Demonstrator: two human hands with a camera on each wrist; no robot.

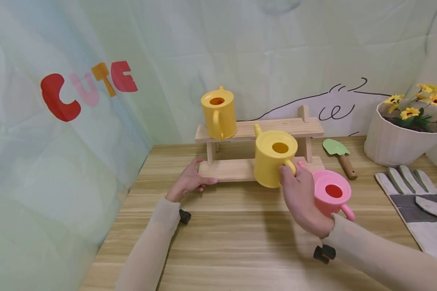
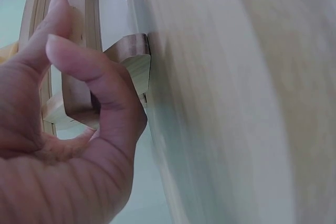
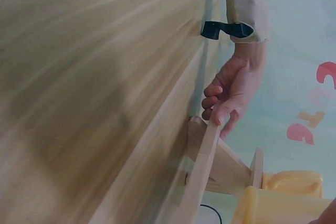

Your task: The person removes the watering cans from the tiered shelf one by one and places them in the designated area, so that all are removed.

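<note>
Nearest me, both forearms in pale sleeves reach out over the wooden table (image 1: 240, 246), each with a black strap at the wrist. I see the right hand (image 1: 301, 198) raised off the tabletop, back of the hand up, its fingers curled round the handle of a yellow watering can (image 1: 274, 158) and clamped on it. That can is upright, at the front right of the lower shelf of a small wooden rack (image 1: 256, 129); whether it rests on the shelf or is carried just above it I cannot tell. A pink watering can (image 1: 331, 194) stands on the table right behind that hand.

The left hand (image 1: 188, 181) lies low at the rack's left end, fingers loosely bent, thumb on top of the lower board and fingers at its edge, gripping it lightly.

Farther back, a second yellow can (image 1: 218, 113) sits on the upper shelf. To the right lie a green trowel (image 1: 339, 155), a work glove (image 1: 418, 206) and a white pot of sunflowers (image 1: 404, 133).
</note>
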